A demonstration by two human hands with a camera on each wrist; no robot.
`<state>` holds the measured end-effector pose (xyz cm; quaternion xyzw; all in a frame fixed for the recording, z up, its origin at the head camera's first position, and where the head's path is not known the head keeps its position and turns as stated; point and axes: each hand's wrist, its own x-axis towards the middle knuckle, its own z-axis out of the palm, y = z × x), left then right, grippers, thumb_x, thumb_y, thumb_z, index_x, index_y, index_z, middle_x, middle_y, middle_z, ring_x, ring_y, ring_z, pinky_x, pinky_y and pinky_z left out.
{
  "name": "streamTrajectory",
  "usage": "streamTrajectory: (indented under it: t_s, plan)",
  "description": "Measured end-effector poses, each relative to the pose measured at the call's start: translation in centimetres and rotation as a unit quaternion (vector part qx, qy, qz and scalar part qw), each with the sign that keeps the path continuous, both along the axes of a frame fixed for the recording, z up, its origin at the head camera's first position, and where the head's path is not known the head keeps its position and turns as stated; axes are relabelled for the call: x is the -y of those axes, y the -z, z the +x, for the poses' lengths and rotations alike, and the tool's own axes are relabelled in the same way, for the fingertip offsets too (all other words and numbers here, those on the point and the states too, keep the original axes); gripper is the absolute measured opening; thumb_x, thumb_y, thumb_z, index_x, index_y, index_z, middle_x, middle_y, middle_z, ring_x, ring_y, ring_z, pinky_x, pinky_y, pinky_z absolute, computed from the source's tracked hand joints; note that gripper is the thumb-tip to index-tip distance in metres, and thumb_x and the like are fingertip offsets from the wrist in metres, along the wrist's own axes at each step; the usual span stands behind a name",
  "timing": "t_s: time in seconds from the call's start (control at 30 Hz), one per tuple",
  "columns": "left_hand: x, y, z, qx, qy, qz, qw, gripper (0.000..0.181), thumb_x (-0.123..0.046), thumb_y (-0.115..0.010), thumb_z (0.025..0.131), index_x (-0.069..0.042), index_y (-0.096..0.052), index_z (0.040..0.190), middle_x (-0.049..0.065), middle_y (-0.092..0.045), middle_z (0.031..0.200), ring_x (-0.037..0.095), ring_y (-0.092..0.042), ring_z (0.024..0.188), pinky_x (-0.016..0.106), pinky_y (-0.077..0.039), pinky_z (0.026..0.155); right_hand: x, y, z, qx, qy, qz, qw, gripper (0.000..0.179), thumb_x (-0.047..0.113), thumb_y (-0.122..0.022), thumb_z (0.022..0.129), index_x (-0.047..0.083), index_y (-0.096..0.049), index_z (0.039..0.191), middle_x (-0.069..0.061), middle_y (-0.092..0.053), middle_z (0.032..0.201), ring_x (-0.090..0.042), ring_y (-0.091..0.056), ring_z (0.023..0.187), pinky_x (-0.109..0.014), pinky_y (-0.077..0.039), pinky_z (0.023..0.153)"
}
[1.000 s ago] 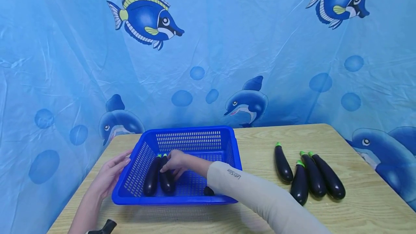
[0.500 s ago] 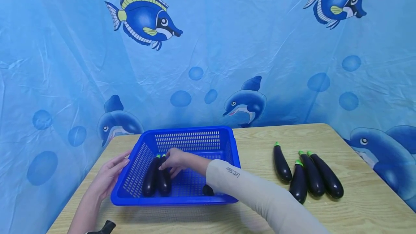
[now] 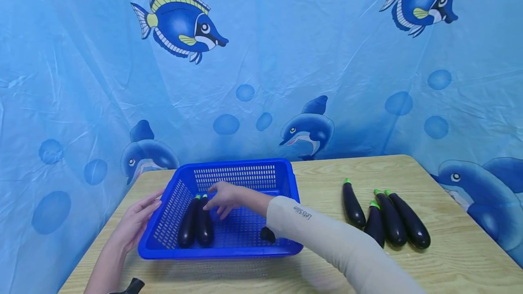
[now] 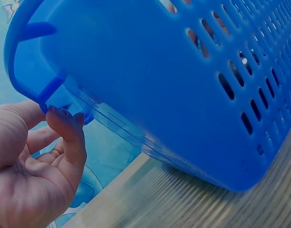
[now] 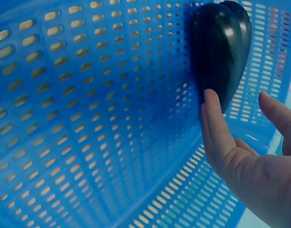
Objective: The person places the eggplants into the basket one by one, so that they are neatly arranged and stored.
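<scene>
Two glossy dark eggplants (image 3: 204, 228), right fingers (image 5: 215, 123) spread, empty, left fingers (image 4: 73, 147) around basket rim (image 3: 204, 252)

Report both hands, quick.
Left hand: closed, fingers gripping the basket at its rim.
Right hand: open, holding nothing, beside the eggplants inside.

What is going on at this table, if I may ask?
A person's left hand grips a blue basket at its rim. The right hand is inside it, fingers extended and holding nothing, close to two eggplants lying side by side. Four more eggplants lie on the wooden table, to the basket's right.
</scene>
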<state>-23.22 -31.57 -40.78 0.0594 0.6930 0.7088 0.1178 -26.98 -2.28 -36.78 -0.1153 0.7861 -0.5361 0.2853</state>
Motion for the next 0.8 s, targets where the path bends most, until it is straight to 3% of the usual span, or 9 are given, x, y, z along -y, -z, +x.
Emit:
streamTrajectory:
  t_s: [0.53,0.8]
  plan:
    - [0.1,0.0,0.1,0.003,0.0,0.001,1.0,0.029,-0.024,-0.045,0.115,-0.042,-0.06,0.133,-0.012,-0.074,0.119,0.011,-0.074,0.107,0.032,-0.063,0.088,-1.8,-2.8,0.5,-0.044,-0.061,-0.004,0.9972,0.052,0.004,-0.071,0.1,-0.003,-0.052,0.149,-0.028,-0.067,0.131,-0.054,-0.061,0.123,-0.062,-0.057,0.097]
    - [0.0,-0.1,0.0,0.011,-0.014,-0.016,0.9997,0.035,-0.027,-0.046,0.115,-0.033,-0.052,0.149,-0.014,-0.073,0.119,0.009,-0.072,0.108,0.031,-0.062,0.089,-3.0,-3.7,0.9,-0.081,-0.075,0.008,0.9938,0.048,0.007,-0.071,0.101,0.0,-0.057,0.146,-0.023,-0.07,0.128,-0.042,-0.07,0.109,-0.057,-0.061,0.092]
